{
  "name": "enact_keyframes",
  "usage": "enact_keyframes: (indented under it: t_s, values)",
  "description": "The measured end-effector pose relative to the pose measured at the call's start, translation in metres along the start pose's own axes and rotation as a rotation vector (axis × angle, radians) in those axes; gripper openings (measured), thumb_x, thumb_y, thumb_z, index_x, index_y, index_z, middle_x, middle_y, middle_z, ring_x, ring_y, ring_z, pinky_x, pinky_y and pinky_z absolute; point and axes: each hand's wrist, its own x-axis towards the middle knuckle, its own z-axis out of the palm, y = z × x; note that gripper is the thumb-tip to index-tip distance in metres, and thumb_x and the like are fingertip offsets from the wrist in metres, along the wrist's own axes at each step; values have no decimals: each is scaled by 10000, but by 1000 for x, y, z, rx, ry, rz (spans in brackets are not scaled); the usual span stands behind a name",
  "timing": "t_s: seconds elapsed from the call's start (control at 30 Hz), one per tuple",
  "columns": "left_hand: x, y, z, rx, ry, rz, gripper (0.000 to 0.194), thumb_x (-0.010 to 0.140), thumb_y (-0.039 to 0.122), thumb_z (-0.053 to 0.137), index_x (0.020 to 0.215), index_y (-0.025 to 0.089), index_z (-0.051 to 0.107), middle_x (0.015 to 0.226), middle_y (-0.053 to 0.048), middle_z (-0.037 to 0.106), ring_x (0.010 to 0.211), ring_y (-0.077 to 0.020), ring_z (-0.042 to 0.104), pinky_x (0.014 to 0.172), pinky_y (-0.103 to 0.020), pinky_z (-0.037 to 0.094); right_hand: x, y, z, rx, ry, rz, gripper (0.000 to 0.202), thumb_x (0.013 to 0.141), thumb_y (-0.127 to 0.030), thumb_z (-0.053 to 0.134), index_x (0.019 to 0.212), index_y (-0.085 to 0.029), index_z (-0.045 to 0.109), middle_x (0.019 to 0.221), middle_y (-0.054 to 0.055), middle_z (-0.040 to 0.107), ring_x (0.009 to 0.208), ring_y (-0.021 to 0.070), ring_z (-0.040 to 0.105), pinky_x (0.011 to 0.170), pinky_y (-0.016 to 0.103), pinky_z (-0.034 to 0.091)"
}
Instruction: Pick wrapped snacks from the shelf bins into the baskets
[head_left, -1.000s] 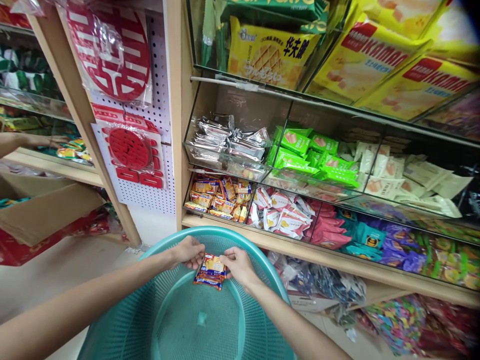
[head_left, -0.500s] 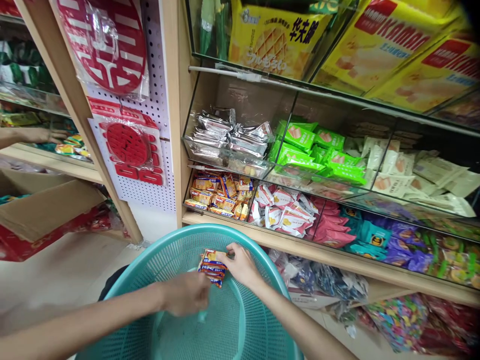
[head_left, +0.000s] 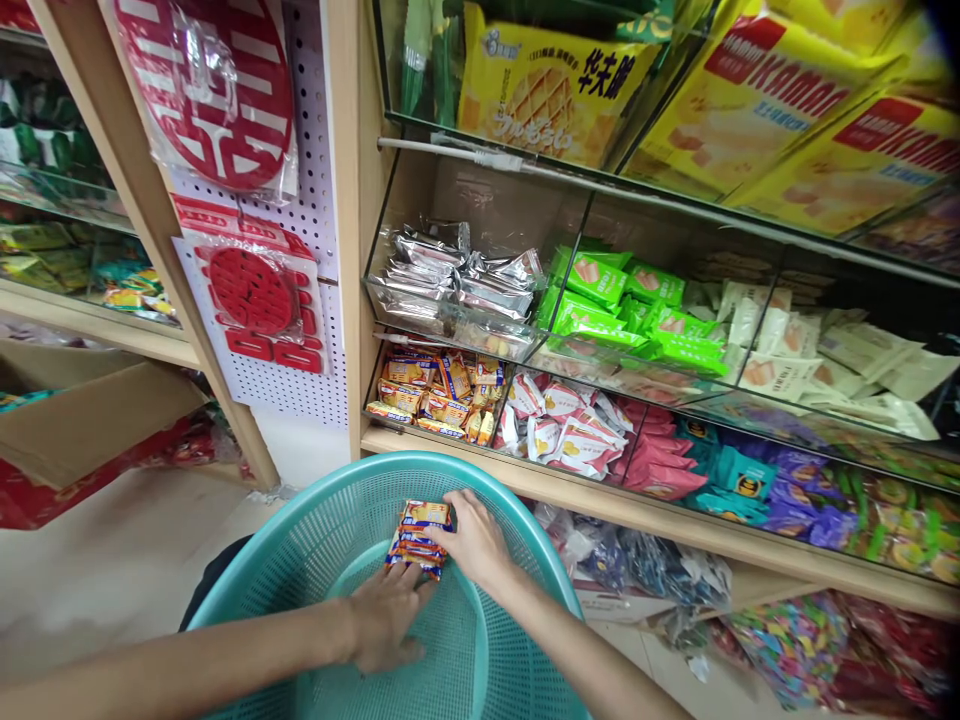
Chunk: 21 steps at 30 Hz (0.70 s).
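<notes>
Inside the teal plastic basket (head_left: 517, 500), a small stack of snack packets (head_left: 420, 540) in orange, yellow and blue wrappers lies against the far part. My right hand (head_left: 474, 542) grips the stack's right edge, with the thumb on the near side and the fingertips behind. My left hand (head_left: 386, 618) is open, its fingers spread and the fingertips touching the stack's lower end. Matching wrapped packets (head_left: 442, 395) fill a shelf compartment just beyond the basket rim.
Glass-fronted shelves hold silver packets (head_left: 457, 270), green packets (head_left: 615, 305), white-pink packets (head_left: 574, 425) and yellow wafer bags (head_left: 555, 90). A cardboard box (head_left: 97, 420) stands at left. Red decorations (head_left: 251, 290) hang on a pegboard. Bagged sweets (head_left: 787, 635) lie below the shelf.
My left hand has opened from a closed, blurred shape and now reaches the stack's lower end. My right hand stays at the stack. Another person's hand at the far left has gone from view.
</notes>
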Motion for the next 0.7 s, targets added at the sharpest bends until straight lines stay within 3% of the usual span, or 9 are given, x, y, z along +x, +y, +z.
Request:
enact_keyframes:
  t_s: [0.13,0.33,0.53,0.7]
  values:
    - [-4,5,-3,73,-71,-63,793,724,377,572,1428,110,325,1434,-199,373,1310,-383,340,1075,-521,278,-1,-4,0,-72,21,6,364,817,-436,562,1092,-198,559,1082,87,614,1002,255,604,815,353,482]
    - [-4,4,-2,93,-60,-74,753,714,370,571,1404,138,376,1429,-184,390,1309,-373,349,1051,-535,311,-3,-8,1,-200,31,-15,361,877,-461,444,1063,-172,555,1097,134,604,1011,298,595,791,410,500]
    - [-8,9,-9,83,-39,-62,685,718,347,535,1358,121,444,1366,-179,463,1247,-364,427,1012,-522,368,-4,-10,-2,-294,35,-54,316,872,-416,479,1034,-156,557,1081,140,600,995,320,595,790,445,513]
    - [-8,8,-5,114,-55,-78,686,696,351,550,1339,123,470,1395,-200,428,1268,-382,402,1006,-534,366,-3,-11,-3,-341,32,-63,318,891,-391,448,1071,-148,545,1130,163,589,1004,333,601,786,470,518]
